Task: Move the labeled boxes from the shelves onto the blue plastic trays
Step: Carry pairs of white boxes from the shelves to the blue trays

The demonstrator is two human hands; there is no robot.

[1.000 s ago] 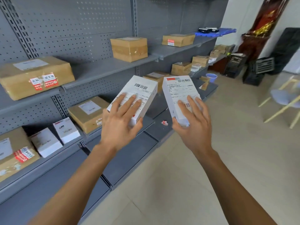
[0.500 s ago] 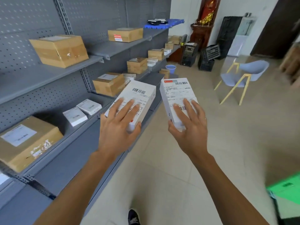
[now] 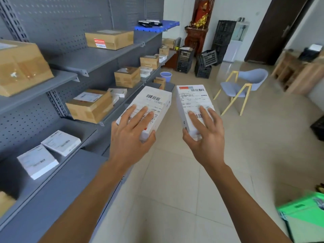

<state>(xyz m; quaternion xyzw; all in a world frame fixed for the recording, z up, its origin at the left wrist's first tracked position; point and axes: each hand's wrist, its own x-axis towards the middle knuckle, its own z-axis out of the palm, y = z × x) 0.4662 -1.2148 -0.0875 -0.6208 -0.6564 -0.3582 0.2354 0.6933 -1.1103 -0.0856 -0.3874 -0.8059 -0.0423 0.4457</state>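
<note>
Shelves slid further left, each hand (image 3: 130,137) gripping a white box (image 3: 154,106)

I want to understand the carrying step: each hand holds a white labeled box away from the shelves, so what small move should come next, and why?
Probably keep carrying both forward toward the blue tray at the shelf's far end. The left hand grips one white box, the right hand grips the other white box, both are off the shelves, and no tray is within reach.
</note>
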